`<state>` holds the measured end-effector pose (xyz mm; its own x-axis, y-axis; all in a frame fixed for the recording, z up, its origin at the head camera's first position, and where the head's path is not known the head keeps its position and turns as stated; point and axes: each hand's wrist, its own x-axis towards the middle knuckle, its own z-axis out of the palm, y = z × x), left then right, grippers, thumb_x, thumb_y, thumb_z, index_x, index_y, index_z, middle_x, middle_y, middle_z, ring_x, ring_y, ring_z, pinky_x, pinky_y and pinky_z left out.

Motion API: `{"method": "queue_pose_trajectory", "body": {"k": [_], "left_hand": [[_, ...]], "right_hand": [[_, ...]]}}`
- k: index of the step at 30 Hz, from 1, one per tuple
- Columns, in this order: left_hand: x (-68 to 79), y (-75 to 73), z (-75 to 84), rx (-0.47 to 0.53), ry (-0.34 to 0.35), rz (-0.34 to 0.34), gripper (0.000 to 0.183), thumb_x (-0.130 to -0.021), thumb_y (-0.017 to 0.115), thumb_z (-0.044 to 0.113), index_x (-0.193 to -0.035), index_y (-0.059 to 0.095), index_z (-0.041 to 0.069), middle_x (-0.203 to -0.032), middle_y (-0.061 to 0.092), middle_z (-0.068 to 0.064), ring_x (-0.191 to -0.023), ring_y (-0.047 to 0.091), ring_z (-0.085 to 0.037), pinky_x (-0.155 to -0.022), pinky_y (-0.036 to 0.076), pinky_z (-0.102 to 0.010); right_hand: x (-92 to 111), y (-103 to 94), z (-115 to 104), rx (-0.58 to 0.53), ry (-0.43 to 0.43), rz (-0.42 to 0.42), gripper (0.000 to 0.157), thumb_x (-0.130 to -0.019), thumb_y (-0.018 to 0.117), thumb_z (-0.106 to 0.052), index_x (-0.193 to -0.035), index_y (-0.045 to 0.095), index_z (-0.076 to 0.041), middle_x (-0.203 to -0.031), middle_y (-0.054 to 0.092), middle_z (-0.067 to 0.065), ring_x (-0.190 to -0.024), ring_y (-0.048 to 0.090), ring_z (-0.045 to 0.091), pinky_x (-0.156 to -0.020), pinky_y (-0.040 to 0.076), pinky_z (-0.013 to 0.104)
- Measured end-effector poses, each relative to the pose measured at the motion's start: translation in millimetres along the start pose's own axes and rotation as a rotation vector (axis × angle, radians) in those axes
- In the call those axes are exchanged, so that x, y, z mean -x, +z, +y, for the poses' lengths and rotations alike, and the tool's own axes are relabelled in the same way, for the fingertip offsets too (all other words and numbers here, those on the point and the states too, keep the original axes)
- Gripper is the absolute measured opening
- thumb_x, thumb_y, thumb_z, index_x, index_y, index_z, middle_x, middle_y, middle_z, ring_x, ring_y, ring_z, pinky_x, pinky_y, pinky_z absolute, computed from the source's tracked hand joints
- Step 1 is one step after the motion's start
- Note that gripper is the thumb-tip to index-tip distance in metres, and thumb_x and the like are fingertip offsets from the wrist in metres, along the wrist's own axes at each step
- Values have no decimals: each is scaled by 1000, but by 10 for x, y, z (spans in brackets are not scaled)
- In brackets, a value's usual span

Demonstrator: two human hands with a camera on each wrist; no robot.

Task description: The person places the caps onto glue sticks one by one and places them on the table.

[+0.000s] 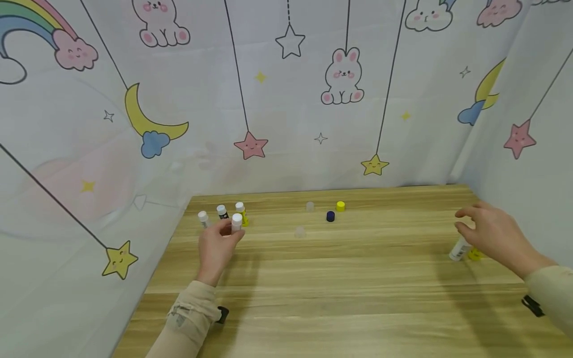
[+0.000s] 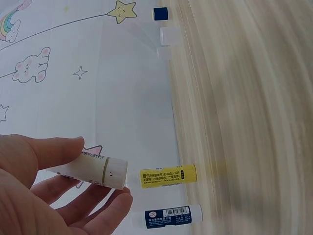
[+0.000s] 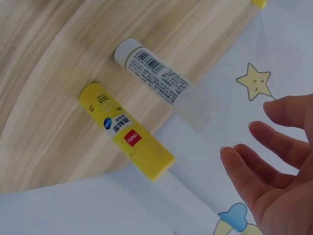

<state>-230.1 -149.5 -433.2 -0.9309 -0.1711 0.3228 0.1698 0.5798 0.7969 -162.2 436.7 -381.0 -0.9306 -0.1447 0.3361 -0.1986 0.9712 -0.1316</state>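
A white glue stick [image 1: 237,223] is pinched between the thumb and fingers of my left hand [image 1: 217,251]; the left wrist view shows its printed tube [image 2: 93,169]. Close behind that hand stand a yellow glue stick [image 2: 168,176], a navy glue stick [image 2: 173,216] and a whitish one [image 1: 203,219], all without coloured caps. My right hand [image 1: 497,236] holds nothing, its fingers apart and loosely bent. It hovers above and beside a white glue stick with a clear cap [image 3: 159,81] and a yellow capped glue stick [image 3: 127,129], both upright.
Loose caps lie at the back middle of the wooden table [image 1: 313,298]: a yellow cap [image 1: 340,206], a dark blue cap [image 1: 330,216] and two clear caps, one farther back [image 1: 310,206] and one nearer [image 1: 300,231]. A patterned white curtain [image 1: 291,99] surrounds the table's back and sides.
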Motion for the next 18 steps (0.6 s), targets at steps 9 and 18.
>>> {"method": "queue_pose_trajectory", "body": {"k": [9,18], "left_hand": [[30,-4,76,-18,37,1,32,-85,83,15,-115,75,8,-105,74,-14,-97,70,-29,-77,55,-48],[49,-11,149,-22,75,-1,30,-86,83,18,-114,76,10,-105,74,-12,-98,69,-28,-76,54,-47]], "right_hand": [[-102,50,-165,-30,14,0,35,-90,73,-15,-120,66,2,-112,58,28,-88,64,39,-65,54,54],[-231,194,-359,-39,-7,30,35,-90,72,-17,-121,67,-1,-111,60,26,-86,64,35,-59,52,47]]}}
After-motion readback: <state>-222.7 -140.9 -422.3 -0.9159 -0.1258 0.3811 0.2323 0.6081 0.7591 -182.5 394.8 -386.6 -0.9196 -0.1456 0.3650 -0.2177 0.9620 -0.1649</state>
